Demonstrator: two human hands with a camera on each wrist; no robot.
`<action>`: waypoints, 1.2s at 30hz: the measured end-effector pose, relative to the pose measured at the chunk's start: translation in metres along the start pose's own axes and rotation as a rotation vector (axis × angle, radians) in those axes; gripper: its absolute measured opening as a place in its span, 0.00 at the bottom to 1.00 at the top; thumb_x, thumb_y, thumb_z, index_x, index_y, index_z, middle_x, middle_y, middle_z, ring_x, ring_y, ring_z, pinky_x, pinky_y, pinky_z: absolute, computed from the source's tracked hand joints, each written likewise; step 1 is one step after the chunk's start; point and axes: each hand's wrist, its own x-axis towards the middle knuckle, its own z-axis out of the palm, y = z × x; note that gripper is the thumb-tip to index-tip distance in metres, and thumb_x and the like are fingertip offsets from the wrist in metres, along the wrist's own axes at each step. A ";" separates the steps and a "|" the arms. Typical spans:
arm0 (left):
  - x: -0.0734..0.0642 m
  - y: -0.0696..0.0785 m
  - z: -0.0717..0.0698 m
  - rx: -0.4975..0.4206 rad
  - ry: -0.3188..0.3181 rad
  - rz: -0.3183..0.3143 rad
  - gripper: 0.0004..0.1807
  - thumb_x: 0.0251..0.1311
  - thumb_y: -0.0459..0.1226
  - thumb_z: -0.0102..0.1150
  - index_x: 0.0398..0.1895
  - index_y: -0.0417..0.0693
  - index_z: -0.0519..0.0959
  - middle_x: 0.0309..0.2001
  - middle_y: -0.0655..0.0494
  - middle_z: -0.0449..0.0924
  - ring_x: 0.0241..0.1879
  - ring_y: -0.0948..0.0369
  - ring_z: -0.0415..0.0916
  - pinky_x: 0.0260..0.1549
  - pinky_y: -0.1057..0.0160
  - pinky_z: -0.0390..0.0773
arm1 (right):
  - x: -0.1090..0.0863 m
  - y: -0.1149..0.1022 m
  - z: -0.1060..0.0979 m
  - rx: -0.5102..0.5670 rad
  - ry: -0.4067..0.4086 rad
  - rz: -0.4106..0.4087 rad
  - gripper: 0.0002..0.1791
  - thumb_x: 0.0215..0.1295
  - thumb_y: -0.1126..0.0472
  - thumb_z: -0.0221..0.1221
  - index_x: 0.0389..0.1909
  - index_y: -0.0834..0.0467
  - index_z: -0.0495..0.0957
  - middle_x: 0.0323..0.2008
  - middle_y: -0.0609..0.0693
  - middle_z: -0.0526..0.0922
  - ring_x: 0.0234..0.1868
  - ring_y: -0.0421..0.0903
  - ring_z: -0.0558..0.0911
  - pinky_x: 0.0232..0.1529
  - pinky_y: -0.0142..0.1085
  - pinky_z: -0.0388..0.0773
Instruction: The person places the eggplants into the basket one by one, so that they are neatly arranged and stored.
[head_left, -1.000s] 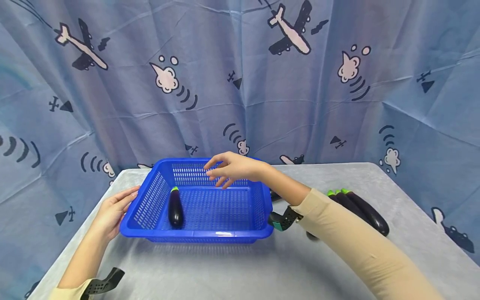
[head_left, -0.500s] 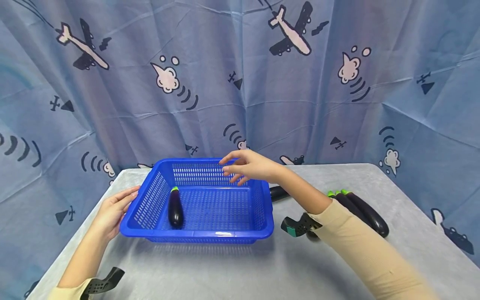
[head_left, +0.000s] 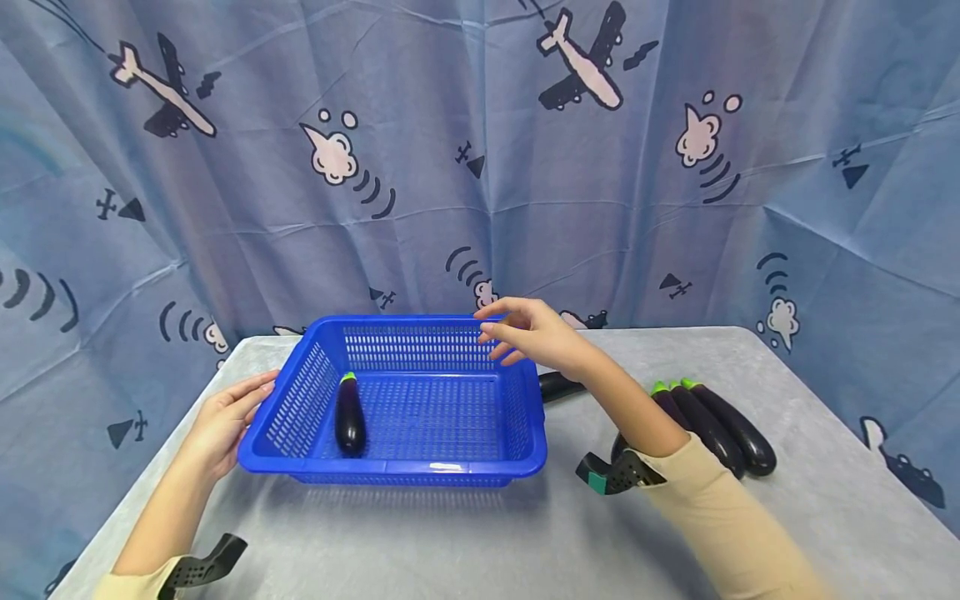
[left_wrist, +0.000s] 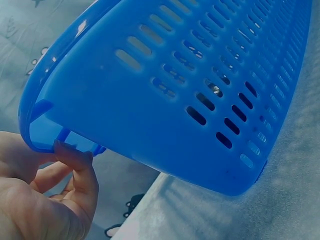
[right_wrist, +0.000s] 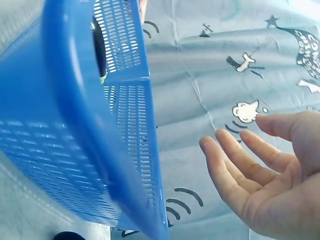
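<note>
A blue plastic basket [head_left: 420, 467] with slotted walls stands on the table, one eggplant [head_left: 350, 417] lying along its left side inside. At the basket's left rim, my left hand [head_left: 225, 421] pinches the edge; the left wrist view shows thumb and fingers [left_wrist: 80, 167] on the rim. My right hand [head_left: 536, 337] hangs over the basket's back right corner, holding nothing. Its fingers [right_wrist: 235, 172] are spread and loosely bent in the right wrist view. Just right of the basket lies another eggplant [head_left: 557, 386], partly hidden by the right forearm.
Several eggplants [head_left: 738, 429] with green stem ends lie side by side on the right of the grey table [head_left: 420, 542]. A dark rounded end [head_left: 618, 447] shows beside the right forearm. A blue patterned curtain [head_left: 420, 167] hangs behind the table.
My right hand has moved right, from over the middle of the basket to its back right corner, uncovering more of the eggplant beside it. The left hand and basket stay in place.
</note>
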 end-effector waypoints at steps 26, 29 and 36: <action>-0.001 0.001 -0.001 0.011 0.003 -0.023 0.19 0.82 0.39 0.50 0.39 0.72 0.88 0.38 0.66 0.89 0.35 0.66 0.88 0.35 0.66 0.89 | -0.022 0.074 -0.022 -0.039 0.420 0.190 0.22 0.82 0.57 0.54 0.64 0.71 0.74 0.49 0.72 0.86 0.29 0.45 0.88 0.36 0.38 0.90; -0.001 0.001 -0.001 0.005 0.002 -0.024 0.18 0.82 0.38 0.51 0.39 0.71 0.88 0.38 0.65 0.89 0.35 0.66 0.88 0.35 0.65 0.89 | -0.023 0.081 -0.022 -0.035 0.418 0.274 0.24 0.82 0.53 0.54 0.65 0.69 0.73 0.50 0.72 0.86 0.31 0.49 0.88 0.33 0.35 0.89; 0.000 0.000 -0.001 0.010 -0.001 -0.021 0.18 0.82 0.39 0.50 0.40 0.71 0.88 0.38 0.66 0.89 0.35 0.66 0.88 0.35 0.66 0.89 | -0.025 0.098 -0.021 -0.068 0.384 0.406 0.31 0.83 0.46 0.52 0.69 0.69 0.70 0.51 0.71 0.86 0.36 0.58 0.88 0.37 0.43 0.91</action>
